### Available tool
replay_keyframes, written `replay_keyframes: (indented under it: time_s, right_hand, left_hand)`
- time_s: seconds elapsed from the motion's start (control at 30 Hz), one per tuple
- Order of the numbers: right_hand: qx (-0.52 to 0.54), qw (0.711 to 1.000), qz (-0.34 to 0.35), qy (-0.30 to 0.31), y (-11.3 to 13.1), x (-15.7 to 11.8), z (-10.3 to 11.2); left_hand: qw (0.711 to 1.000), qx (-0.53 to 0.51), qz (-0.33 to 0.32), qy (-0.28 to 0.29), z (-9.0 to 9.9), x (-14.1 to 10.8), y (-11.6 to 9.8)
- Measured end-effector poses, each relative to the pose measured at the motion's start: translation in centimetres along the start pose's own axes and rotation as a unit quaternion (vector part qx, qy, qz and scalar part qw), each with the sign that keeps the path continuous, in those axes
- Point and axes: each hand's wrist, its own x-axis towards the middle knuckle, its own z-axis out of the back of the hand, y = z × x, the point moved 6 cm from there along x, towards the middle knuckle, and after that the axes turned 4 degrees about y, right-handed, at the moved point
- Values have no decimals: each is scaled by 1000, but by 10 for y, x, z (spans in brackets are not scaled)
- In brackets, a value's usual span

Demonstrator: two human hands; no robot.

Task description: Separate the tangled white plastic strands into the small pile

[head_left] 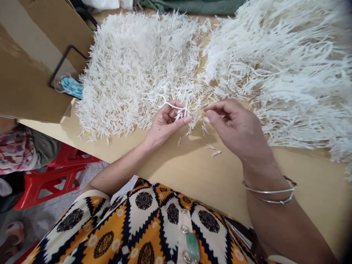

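My left hand [167,119] is closed around a white branched plastic stem [176,107], thumb and fingers pinching it at the table's near side. Thin curved strands of the stem stick out past the fingertips. My right hand [232,124] is just to the right, its thumb and index finger pressed together. Whatever lies in that pinch is small and blurred. Between the two hands hangs a blurred white sprig [194,123]. A few loose sprig bits [216,153] lie on the table below my right hand.
A wide heap of short white sprigs [137,69] covers the back left. Longer white strands [288,73] are piled at the right. A cardboard box [33,55] stands at the left edge, beside red stools [52,179] and a seated person's patterned clothing [16,148].
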Motion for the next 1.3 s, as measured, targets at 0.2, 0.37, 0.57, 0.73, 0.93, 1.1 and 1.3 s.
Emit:
replay_keyframes:
  time_s: [0.2, 0.37, 0.57, 0.73, 0.93, 1.1, 1.3]
  right_hand:
    - [145, 978, -54, 142, 2, -7, -35]
    - [90, 993, -79, -3, -25, -1, -19]
    - [8, 996, -44, -79, -28, 3, 5]
    - [-100, 987, 35, -123, -5, -2, 12]
    - [44, 999, -26, 8, 7, -7, -13]
    - [225, 971, -65, 49, -3, -7, -34]
    - [239, 968, -63, 43, -10, -5, -34]
  left_hand:
    - [1000, -15, 9, 25, -3, -2, 1]
    - [998, -22, 20, 62, -11, -6, -3]
    - [998, 19, 5, 56, -10, -6, -3]
    - [998, 34, 9, 47, -6, -5, 0]
    - [994, 84, 15, 61, -12, -5, -7]
    - [992, 113, -4, 63, -15, -4, -9]
    - [992, 118, 23, 35, -10, -9, -10]
